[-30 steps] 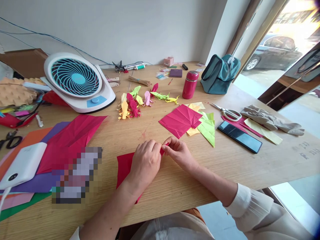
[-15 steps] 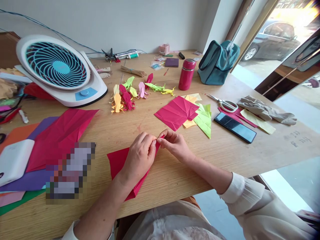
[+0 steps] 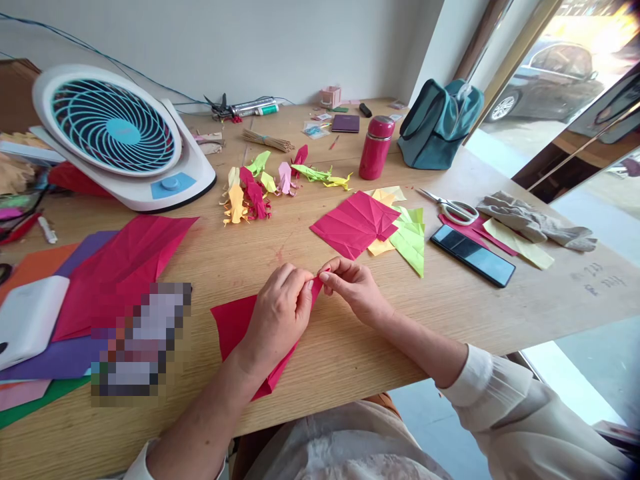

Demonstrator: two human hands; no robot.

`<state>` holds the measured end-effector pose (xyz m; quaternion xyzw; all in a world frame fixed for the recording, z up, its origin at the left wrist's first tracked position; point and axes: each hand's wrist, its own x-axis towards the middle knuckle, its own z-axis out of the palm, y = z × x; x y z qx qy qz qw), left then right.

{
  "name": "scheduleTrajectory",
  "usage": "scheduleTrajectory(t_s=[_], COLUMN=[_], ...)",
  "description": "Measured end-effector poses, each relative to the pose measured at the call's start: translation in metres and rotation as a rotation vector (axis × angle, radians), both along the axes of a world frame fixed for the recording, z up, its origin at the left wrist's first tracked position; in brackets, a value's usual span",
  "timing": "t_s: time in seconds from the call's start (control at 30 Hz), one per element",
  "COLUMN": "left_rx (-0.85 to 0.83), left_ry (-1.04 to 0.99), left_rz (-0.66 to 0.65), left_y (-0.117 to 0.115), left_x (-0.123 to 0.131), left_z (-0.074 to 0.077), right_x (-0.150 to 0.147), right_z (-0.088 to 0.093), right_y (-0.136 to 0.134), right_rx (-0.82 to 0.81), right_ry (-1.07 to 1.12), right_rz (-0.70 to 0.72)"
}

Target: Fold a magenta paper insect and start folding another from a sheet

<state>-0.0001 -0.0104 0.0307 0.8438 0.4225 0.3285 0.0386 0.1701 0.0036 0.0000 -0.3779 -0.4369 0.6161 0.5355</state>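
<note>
Near the middle of the near edge of the light wooden tabletop (image 3: pixel 350 360), a red paper sheet (image 3: pixel 231 325) lies flat, its lower corner reaching that edge. The left hand (image 3: pixel 280 310) rests on top of it, covering its right part, and the right hand (image 3: pixel 353 290) sits just beside it on the right. The fingertips of the 2 hands meet at the sheet's upper right corner and pinch it, thumbs pressed against forefingers, with the corner raised a little off the wood. Beyond the hands, toward the tabletop's middle, a creased pink square of paper (image 3: pixel 355 223) overlaps lime-green paper pieces (image 3: pixel 411 243). To the right of these a black smartphone (image 3: pixel 473 255) lies flat, with white-handled scissors (image 3: pixel 453 210) just behind it. A cluster of small folded paper figures (image 3: pixel 250 197) sits farther back. A round white-and-teal desk fan (image 3: pixel 117 133) stands toward the far left corner, and a large creased crimson sheet (image 3: pixel 125 267) lies along the left side.
</note>
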Motion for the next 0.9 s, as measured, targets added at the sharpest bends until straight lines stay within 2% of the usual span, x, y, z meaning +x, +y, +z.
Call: scheduleTrajectory(t_s=[0.57,0.9], left_rx=[0.045,0.045], left_ry=[-0.002,-0.003], left_rz=[-0.003,0.002], left_y=[0.0000,-0.0010], left_x=[-0.0006,0.0000], left_z=[0.0013,0.0013], right_x=[0.0019,0.0016], right_z=[-0.0024,-0.0010], right_y=[0.0006,0.0007], right_rx=[0.001,-0.052], right_ry=[0.072,0.090], right_rz=[0.021,0.012])
